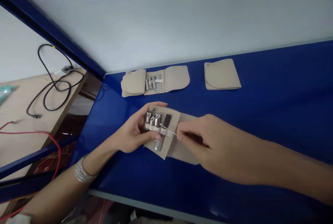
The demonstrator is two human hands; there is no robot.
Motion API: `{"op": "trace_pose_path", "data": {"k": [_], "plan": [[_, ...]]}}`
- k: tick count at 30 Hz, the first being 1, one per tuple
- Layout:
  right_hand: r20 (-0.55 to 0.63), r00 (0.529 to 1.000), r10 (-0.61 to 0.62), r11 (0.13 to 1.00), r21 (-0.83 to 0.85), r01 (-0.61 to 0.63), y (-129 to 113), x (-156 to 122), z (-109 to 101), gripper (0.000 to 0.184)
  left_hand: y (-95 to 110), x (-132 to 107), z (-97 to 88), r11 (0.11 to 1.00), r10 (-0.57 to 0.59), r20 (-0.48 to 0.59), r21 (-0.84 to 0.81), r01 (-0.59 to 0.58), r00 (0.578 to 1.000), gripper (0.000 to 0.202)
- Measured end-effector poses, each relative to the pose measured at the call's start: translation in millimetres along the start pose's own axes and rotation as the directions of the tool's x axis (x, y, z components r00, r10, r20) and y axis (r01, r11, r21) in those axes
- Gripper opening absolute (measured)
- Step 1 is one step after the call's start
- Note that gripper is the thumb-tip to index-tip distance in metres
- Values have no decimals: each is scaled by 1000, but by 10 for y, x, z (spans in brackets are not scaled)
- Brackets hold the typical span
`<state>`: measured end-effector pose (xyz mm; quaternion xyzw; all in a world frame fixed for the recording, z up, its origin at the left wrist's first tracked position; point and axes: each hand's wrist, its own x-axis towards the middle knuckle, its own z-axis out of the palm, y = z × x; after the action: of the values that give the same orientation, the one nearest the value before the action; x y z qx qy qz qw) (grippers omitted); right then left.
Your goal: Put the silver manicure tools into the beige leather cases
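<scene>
Right hand (205,144): thumb and fingers pressed together, pinching a thin metal pick (169,130), its tip at the elastic strap (164,129). Left hand (132,128): fingers under an open beige pouch (166,151), thumb across the strap, just beside nail clippers (156,120). Beyond the grip, on the blue table (262,88): a second open pouch (178,78), filled, and a folded pouch (222,75) further right.

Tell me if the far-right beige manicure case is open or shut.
Shut: the beige manicure case is folded over, showing only its rounded flap and no tools.
</scene>
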<state>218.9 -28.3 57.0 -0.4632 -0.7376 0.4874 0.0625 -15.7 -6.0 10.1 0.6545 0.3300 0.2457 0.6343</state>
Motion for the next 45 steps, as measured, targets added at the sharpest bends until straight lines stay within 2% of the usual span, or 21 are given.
{"op": "trace_pose_path", "data": {"k": [3, 6, 10, 14, 23, 30, 37, 41, 45], "plan": [[-78, 996, 33, 998, -41, -37, -41, -9, 36, 26, 15, 0, 45, 998, -21, -62, 51, 24, 998, 66], [-111, 994, 25, 1000, -10, -27, -11, 3, 67, 27, 33, 1, 84, 997, -34, -108, 63, 41, 994, 65], [-108, 994, -6, 998, 64, 13, 19, 6, 83, 27, 43, 1, 104, 997, -42, -113, 60, 49, 993, 66], [-97, 995, 29, 992, 128, -17, -23, -10, 89, 24, 42, -1, 116, 996, -33, -125, 77, 43, 992, 66], [-210, 978, -7, 994, 102, 29, -1, -18, 184, 24, 58, 0, 148, 992, -22, -143, 122, 40, 989, 63], [-170, 985, 8, 999, 54, 1, -25, -26, 139, 22, 67, -17, 177, 985, -32, -152, 164, 57, 988, 64], [-107, 994, 14, 997, -78, -22, -66, 16, 12, 23, 56, -23, 174, 987, -44, -115, 151, 62, 992, 62], [-62, 997, -38, 996, -83, 33, 6, 45, -51, 27, 35, -20, 139, 990, -25, -88, 134, 37, 996, 63], [-10, 995, -99, 995, -11, 99, 149, 104, -135, 30, 29, -23, 97, 991, -3, -19, 132, 5, 1000, 63]]}}
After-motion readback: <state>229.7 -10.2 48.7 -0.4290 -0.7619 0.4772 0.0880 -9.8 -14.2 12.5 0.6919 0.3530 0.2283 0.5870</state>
